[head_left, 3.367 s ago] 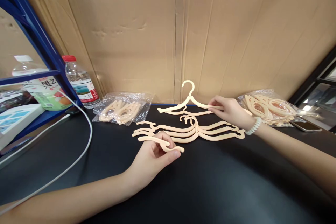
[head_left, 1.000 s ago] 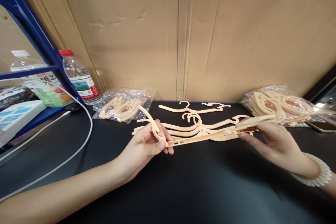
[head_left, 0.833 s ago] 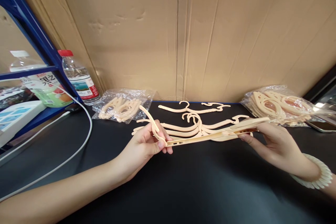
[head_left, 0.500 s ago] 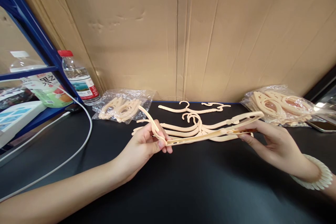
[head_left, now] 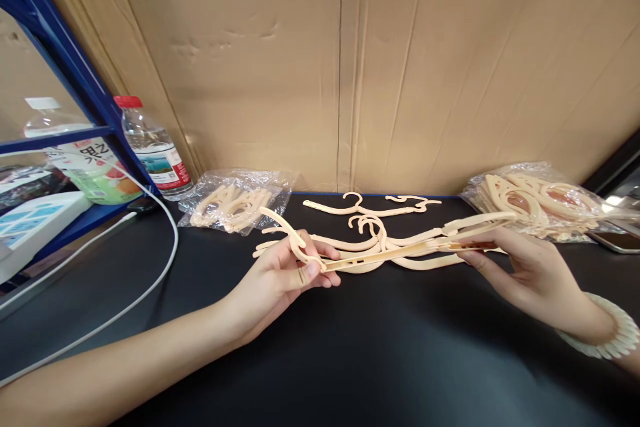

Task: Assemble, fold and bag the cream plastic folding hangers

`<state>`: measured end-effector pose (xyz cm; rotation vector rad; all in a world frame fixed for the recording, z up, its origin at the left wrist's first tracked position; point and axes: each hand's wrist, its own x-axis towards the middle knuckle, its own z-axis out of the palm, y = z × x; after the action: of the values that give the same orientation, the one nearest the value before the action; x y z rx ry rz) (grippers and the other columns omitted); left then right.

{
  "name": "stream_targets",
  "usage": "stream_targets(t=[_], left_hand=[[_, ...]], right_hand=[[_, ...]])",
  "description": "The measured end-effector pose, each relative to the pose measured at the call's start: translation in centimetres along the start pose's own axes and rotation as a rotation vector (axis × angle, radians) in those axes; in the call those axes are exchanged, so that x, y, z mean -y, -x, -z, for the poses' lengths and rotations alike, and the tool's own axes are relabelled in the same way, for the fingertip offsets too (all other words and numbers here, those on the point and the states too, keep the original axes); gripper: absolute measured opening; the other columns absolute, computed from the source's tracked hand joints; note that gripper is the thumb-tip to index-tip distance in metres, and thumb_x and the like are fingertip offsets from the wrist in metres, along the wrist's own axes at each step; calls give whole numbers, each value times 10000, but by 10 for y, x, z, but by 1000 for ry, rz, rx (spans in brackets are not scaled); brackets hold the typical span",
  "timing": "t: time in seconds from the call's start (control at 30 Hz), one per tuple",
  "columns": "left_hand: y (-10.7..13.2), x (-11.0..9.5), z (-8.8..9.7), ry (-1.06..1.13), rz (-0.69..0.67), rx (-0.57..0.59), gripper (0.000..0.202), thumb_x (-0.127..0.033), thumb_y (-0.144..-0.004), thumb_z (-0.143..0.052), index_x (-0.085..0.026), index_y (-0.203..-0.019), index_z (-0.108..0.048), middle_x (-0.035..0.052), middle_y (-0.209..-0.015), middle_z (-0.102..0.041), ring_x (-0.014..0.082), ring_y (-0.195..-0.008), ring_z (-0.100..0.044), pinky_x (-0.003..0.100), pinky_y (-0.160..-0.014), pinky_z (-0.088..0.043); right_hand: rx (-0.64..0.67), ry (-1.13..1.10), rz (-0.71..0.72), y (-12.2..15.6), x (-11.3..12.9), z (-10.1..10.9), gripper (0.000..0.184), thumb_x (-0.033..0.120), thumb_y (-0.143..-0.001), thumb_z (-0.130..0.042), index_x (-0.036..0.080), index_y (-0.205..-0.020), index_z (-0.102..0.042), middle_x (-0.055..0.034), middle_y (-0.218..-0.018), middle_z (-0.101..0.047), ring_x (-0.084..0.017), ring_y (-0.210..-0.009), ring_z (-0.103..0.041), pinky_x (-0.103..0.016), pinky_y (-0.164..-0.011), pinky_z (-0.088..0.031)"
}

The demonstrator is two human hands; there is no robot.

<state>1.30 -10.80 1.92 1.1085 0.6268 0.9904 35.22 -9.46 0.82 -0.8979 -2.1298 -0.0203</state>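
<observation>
Clothes hanger (head_left: 400,253), pale plastic, held up over the black tabletop (head_left: 350,360). From the head view: left hand (head_left: 283,273) pinches a small hooked piece (head_left: 294,237) at the hanger's left end; right hand (head_left: 525,270) grips its other end, fingers partly hidden. Looks like work on the joint. Advisable, to my eye: brace close to it, align both ends, press straight with the thumb, spare the thin arm any flexing. Loose hangers (head_left: 345,243) lie just behind.

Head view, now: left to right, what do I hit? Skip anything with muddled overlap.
White-capped bottle → red-capped bottle → left clear bag → left hand → held hanger → right hand → phone.
</observation>
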Motion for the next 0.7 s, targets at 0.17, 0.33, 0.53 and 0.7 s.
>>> stream_targets(t=[0.17,0.33,0.53,0.7], left_hand=[[1,2,1,0,18,55,171,-203,-808,-736,-163,-783,-572,29,-944,-638,151,-761,-641,277,-711,-462],[2,4,1,-46,20,74,225,-223,-784,-756,-163,-761,-540,20,-900,-624,144,-705,-627,272,-658,-438],[2,1,-2,-87,63,28,207,-211,-747,-762,-166,-753,-560,11,-813,-615,120,-618,-569,259,-583,-383],[1,0,-2,-115,58,-27,203,-157,-726,-742,-159,-715,-540,-1,-784,-607,100,-576,-548,241,-550,-352]], right_hand=[[2,20,13,0,1,1,140,201,-929,-561,264,-1047,-598,-31,-921,-682,-213,-778,-670,-291,-596,-534],[-9,33,27,0,4,1,165,178,-916,-571,268,-1051,-594,-22,-908,-673,-202,-753,-661,-292,-623,-533],[-22,34,49,-1,10,0,210,146,-907,-572,270,-1075,-584,-19,-925,-671,-192,-767,-656,-284,-671,-531],[-36,45,71,-2,17,0,197,132,-915,-562,250,-1070,-589,-16,-926,-683,-174,-796,-662,-254,-728,-517]])
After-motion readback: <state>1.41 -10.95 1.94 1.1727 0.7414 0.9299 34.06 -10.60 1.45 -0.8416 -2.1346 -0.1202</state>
